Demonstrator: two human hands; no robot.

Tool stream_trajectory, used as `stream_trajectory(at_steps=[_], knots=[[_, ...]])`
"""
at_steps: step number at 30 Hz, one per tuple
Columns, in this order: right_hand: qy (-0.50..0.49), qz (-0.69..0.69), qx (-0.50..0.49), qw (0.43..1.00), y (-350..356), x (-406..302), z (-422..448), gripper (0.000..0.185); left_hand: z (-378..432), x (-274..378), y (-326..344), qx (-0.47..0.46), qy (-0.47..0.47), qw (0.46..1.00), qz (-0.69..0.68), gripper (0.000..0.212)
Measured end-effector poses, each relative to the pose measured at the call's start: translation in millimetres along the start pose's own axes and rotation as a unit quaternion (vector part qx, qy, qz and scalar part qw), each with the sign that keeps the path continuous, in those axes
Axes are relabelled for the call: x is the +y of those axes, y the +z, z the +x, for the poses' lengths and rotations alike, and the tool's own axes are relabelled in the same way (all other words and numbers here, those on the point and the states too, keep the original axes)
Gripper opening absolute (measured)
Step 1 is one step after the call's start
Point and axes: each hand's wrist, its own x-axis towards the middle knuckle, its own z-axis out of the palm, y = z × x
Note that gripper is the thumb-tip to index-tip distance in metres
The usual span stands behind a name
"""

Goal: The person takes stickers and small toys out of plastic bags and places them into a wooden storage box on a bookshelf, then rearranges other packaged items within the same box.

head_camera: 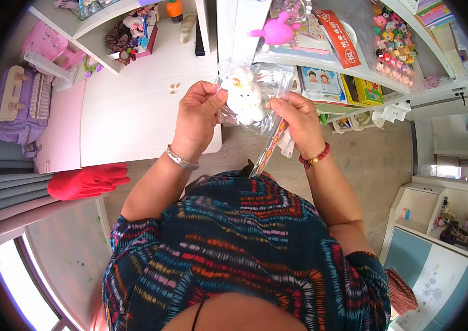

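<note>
A clear plastic bag (265, 76) with a small white plush toy (244, 97) inside is held up between my two hands, beyond the desk's right edge. My left hand (203, 111) pinches the bag's left side between thumb and fingers. At the bag's right side, my right hand (298, 120) grips the plastic with thumb and fingers. From beneath the right hand hangs a narrow clear strip with a red and yellow pattern (270, 149), along with a crumpled whitish piece (286, 144) that looks like tissue or plastic. The toy touches neither hand directly as far as I can see.
On the white desk (130, 120) lie several tiny beige pieces (174, 88). A purple school bag (21, 105) stands at the far left. Shelves at the upper right hold a pink plush toy (277, 31), a red packet (339, 39), books and small figurines (395, 43). Red cloth (87, 181) hangs below the desk.
</note>
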Motion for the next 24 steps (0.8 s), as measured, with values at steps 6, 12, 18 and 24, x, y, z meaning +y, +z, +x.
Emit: stream_trajectory(at_steps=[6, 12, 18, 24], knots=[[-0.001, -0.104, -0.016, 0.994, 31, 0, -6, 0.014, -13, 23, -34, 0.004, 0.069, 0.974, 0.214, 0.01], [-0.013, -0.032, 0.041, 0.999, 80, 10, -19, 0.013, -21, 45, -72, -0.095, -0.055, 0.99, -0.094, 0.012], [-0.047, -0.11, 0.007, 0.993, 89, -1, -37, 0.007, -28, 50, -83, -0.144, -0.092, 0.985, 0.015, 0.017], [-0.121, -0.166, -0.029, 0.978, 43, -13, -60, 0.011, -28, 37, -41, -0.204, 0.047, 0.927, 0.313, 0.031]])
